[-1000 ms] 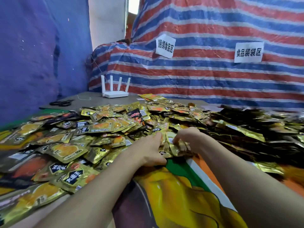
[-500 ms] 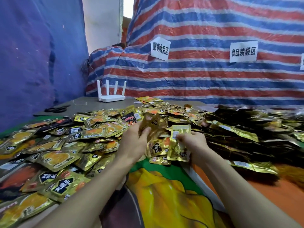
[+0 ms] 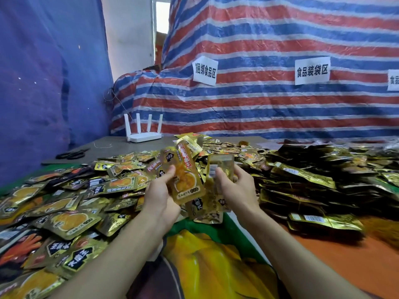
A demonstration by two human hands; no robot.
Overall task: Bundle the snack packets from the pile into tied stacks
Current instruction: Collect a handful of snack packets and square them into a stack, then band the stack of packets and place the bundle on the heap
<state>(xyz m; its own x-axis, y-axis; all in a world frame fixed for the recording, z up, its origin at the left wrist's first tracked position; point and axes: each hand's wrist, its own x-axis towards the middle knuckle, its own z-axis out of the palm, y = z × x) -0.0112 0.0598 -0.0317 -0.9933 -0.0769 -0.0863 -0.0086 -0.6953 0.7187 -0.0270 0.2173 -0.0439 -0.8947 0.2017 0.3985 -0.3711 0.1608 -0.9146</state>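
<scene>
A wide pile of gold snack packets [image 3: 71, 203] covers the table's left and middle. Darker packets, stacked in rows [image 3: 306, 186], fill the right side. My left hand [image 3: 160, 193] grips a fan of several gold packets [image 3: 185, 180] lifted above the pile, thumb on the front one. My right hand [image 3: 236, 186] holds an upright packet [image 3: 220, 169] with its barcode side toward me, and more packets hang below it. The two hands are close together, their packets overlapping.
A white router [image 3: 143, 135] with several antennas stands at the table's far edge, with black scissors [image 3: 72, 154] and a bit of string [image 3: 102, 145] to its left. A striped tarp with paper labels [image 3: 204, 71] hangs behind. A printed yellow and green sheet [image 3: 207, 262] lies in front of me.
Both hands went from pressing down into the pile to lifting packets up out of it. They now hold the packets higher and closer together.
</scene>
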